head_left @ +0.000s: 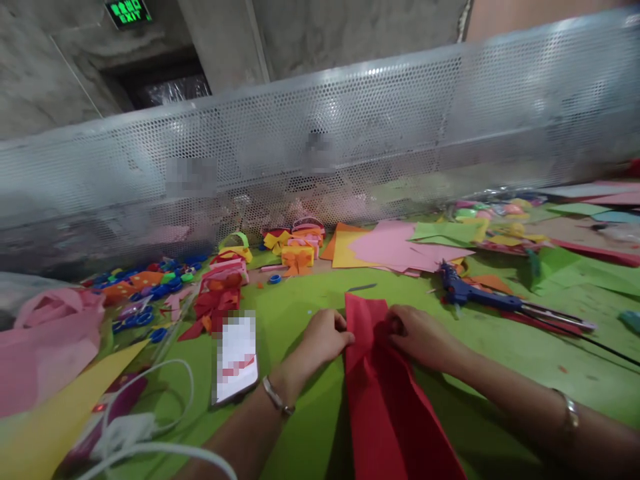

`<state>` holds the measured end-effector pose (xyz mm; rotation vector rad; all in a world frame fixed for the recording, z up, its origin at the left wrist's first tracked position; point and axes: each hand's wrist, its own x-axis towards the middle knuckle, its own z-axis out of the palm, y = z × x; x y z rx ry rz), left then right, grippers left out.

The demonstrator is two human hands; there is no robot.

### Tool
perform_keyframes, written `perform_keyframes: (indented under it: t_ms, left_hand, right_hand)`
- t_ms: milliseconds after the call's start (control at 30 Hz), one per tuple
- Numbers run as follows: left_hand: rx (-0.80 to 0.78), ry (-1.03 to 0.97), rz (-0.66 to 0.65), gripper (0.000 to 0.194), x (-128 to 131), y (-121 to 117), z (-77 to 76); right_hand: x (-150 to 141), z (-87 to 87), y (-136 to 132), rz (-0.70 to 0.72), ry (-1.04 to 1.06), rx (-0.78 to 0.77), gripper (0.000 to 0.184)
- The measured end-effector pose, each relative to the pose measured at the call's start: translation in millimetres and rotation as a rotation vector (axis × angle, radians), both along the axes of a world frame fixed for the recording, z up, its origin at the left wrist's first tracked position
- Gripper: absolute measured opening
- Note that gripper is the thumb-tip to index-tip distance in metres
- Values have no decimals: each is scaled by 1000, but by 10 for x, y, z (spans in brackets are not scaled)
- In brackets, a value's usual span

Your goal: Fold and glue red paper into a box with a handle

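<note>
A long folded sheet of red paper [385,400] lies on the green table top [290,313], running from the middle toward me. My left hand [325,337] is closed in a pinch on the paper's left edge near its far end. My right hand [417,333] presses and grips the same end from the right, fingers curled on the fold. Both wrists wear a thin metal bangle.
A phone [236,357] lies left of my left arm, with white cables [150,427] and a yellow sheet [60,413] nearer. A blue glue gun [475,297] lies to the right. Coloured paper sheets [395,247], small paper baskets [295,247], blue caps [160,287] and a perforated metal screen [350,140] stand behind.
</note>
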<state>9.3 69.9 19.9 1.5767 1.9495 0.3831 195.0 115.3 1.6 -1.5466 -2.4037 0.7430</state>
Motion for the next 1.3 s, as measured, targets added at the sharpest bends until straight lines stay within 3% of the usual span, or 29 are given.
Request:
perform_keyframes:
  t_ms: [100, 167, 300, 400, 600, 700, 767, 867, 1067, 1233, 1300]
  left_hand:
    - [64, -180, 67, 32, -9, -21, 1]
    - [138, -299, 123, 28, -13, -37, 30]
    - [309, -496, 222, 28, -42, -46, 65]
    - [381, -586, 265, 18, -74, -31, 6]
    - [369, -689, 241, 19, -65, -58, -88]
    - [299, -704, 186, 36, -36, -111, -56]
    - [266, -671, 179, 42, -21, -133, -42]
    - [243, -602, 194, 33, -13, -131, -44]
    - [239, -491, 265, 16, -31, -100, -41]
    - [183, -507, 247, 17, -22, -118, 17]
    - [136, -555, 201, 20, -24, -134, 64]
  right_hand:
    - [40, -22, 55, -102, 204, -33, 62]
    - [67, 0, 104, -100, 344, -110, 76]
    - [47, 105, 197, 73, 517, -331, 39]
    - [-49, 128, 247, 155, 606, -375, 23]
    - [-174, -55, 275, 205, 728, -329, 25]
    - [-139, -93, 292, 179, 690, -326, 24]
    - [-111, -66, 301, 182, 667, -324, 21]
    - [-82, 18, 295, 189, 632, -329, 21]
    - [-72, 153, 191, 200, 578, -343, 44]
    - [-93, 175, 112, 104, 512, -305, 15]
    - [-86, 185, 99, 132, 523, -355, 14]
